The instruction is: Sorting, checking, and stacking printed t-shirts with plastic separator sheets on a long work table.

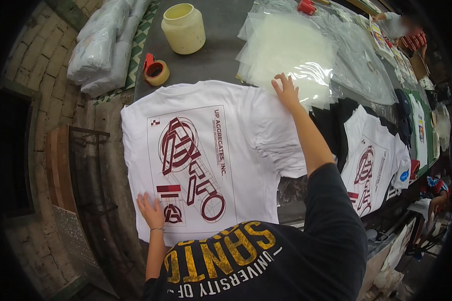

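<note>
A white T-shirt (pixel 256 165) with a dark red printed design is spread on the dark table in front of me, its sleeve bunched toward the right. My left hand (pixel 150 213) rests on the shirt's near left part, fingers apart, holding nothing. My right hand (pixel 287 93) reaches forward over the shirt's far right edge, its fingers spread, at the near edge of a stack of clear plastic bags (pixel 291 45). Whether its fingertips touch the bags I cannot tell. To the right lies a second white T-shirt (pixel 379 150) with a similar print, on black cloth.
Beyond the shirt stand a cream plastic jar (pixel 184 30) and a tape roll in a red dispenser (pixel 156 71). Wrapped white bundles (pixel 98 52) are stacked at the far left. More loose plastic (pixel 361 55) lies at the far right, where other people (pixel 412 37) are at work.
</note>
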Tool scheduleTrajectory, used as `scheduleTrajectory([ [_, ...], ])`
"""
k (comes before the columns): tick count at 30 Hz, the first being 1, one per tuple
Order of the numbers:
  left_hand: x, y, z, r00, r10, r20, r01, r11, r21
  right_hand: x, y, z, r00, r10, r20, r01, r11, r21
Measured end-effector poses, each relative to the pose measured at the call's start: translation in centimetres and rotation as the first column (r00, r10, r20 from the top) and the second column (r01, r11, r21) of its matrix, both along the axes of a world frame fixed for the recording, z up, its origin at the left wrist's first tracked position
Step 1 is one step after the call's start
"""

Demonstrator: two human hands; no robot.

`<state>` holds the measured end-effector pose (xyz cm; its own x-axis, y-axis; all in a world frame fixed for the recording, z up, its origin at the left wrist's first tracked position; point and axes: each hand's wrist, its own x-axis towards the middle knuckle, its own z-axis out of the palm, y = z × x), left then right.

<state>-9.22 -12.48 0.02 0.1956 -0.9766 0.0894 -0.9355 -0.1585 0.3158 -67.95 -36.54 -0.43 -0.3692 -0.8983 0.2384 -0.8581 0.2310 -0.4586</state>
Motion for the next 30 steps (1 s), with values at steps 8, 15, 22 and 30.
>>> scheduleTrajectory([
  [8, 7.6, 4.6, -1.4, 0.996, 0.089, -0.02, -0.09, 0.994, -0.057, 12.2, 26.4, 2.0, 0.875, 0.119, 0.47, -0.114, 0.993, -0.039],
  [15, 9.3, 5.0, -1.2, 0.982, 0.153, -0.111, -0.159, 0.986, -0.055, 20.8, 40.7, -0.1, 0.839, -0.226, 0.495, 0.157, 0.972, 0.177],
  [22, 12.0, 5.7, -1.6, 0.982, 0.064, -0.175, -0.047, 0.994, 0.101, 22.2, 42.6, 0.6, 0.904, -0.277, 0.327, 0.214, 0.953, 0.217],
  [30, 12.7, 7.6, -1.8, 0.983, 0.016, -0.185, -0.015, 1.0, 0.005, 23.5, 43.6, -0.9, 0.963, -0.258, 0.075, 0.247, 0.96, 0.13],
])
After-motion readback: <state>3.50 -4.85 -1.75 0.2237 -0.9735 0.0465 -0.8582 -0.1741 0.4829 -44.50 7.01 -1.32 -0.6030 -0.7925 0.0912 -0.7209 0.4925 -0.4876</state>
